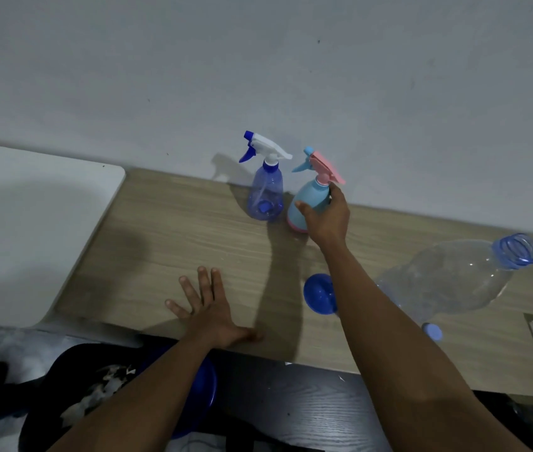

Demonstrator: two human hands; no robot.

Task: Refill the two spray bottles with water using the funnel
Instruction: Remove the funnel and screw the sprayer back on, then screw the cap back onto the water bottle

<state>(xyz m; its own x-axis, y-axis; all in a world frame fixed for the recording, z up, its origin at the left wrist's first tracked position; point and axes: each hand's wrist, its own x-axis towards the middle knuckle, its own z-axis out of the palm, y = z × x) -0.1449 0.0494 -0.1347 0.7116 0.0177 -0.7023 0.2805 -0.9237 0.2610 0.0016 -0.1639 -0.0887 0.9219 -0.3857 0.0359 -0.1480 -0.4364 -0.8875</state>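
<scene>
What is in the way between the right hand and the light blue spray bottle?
Nothing is. The right hand curls round the light blue spray bottle, thumb on one side, fingers on the other. The clear blue spray bottle stands just beside it, apart from the hand.

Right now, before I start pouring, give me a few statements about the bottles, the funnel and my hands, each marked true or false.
1. The right hand grips the light blue spray bottle. True.
2. The left hand holds the blue funnel. False: the left hand lies flat on the wooden table, and the funnel sits on the table beside the right forearm.
3. The translucent blue spray bottle and the light blue one both have their trigger heads on. True.
4. The large clear water bottle is capped. False: its mouth is open, and a blue cap lies on the table near it.
</scene>
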